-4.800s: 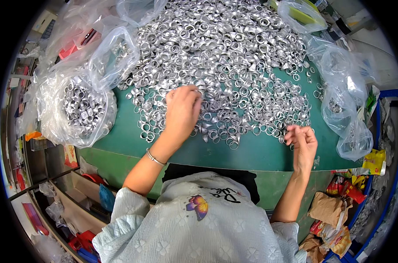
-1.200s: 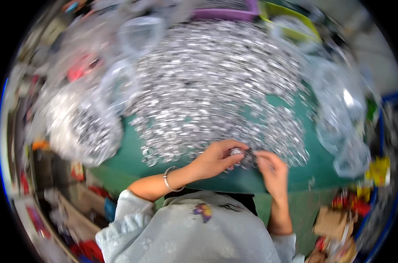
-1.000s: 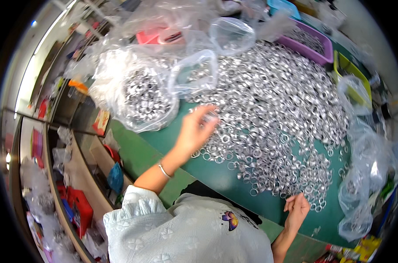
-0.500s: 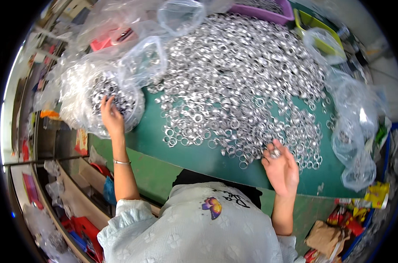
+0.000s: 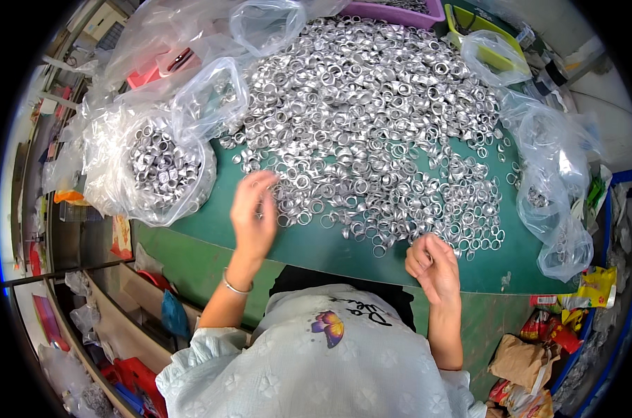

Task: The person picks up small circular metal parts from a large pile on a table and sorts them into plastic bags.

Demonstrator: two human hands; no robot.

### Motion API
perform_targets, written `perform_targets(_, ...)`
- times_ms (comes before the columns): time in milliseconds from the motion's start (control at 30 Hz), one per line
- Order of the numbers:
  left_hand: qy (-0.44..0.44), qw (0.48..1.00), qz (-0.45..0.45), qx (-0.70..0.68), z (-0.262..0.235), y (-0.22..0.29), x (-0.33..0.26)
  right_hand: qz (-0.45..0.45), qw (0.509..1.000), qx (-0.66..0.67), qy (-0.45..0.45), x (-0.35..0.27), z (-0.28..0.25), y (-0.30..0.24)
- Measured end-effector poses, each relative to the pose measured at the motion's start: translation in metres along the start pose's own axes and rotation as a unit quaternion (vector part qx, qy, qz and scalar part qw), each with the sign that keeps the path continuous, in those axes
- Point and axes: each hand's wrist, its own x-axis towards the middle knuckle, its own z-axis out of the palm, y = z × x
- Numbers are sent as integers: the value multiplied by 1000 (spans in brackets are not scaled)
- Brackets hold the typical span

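Note:
A broad heap of silvery metal rings (image 5: 357,104) covers much of the green table (image 5: 309,247), thinning into loose rings along the near side. My left hand (image 5: 254,216) hovers at the heap's near left edge, blurred by motion, its thumb apart from the bent fingers and nothing visible in it. At the near right edge of the rings, my right hand (image 5: 434,266) is closed with curled fingers; the rings in it are mostly hidden by the fingers. Left of the heap stands a clear plastic bag (image 5: 203,182), its mouth wide, with many rings (image 5: 164,167) inside.
Further clear bags lie behind (image 5: 267,28) and along the right side (image 5: 556,174). A purple bin (image 5: 399,15) and a yellow-green bin (image 5: 493,52) stand at the back. At far left is a pink container (image 5: 143,75). Wooden shelving (image 5: 131,296) runs below left; packets (image 5: 591,289) lie right.
My left hand has come away from the bag and swung right to the heap's near edge. The fingers of my right hand have curled closed over the rings that showed there. The view has shifted slightly.

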Motion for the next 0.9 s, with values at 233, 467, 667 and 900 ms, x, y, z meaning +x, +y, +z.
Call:
perform_targets(233,-169,984,-15,48,28,13,-33,-102,922,-361,96,6,3,13)
perform_targets(467,-221,965,-26,139,22,-3,-39,-259,675,-660,206,17,9,15)
perform_targets(667,-199,975,-38,87,13,-3,-40,-290,619,-702,200,18,16,15)
perform_targets(900,-206,978,30,-23,35,31,-52,-269,605,-739,128,25,33,30)
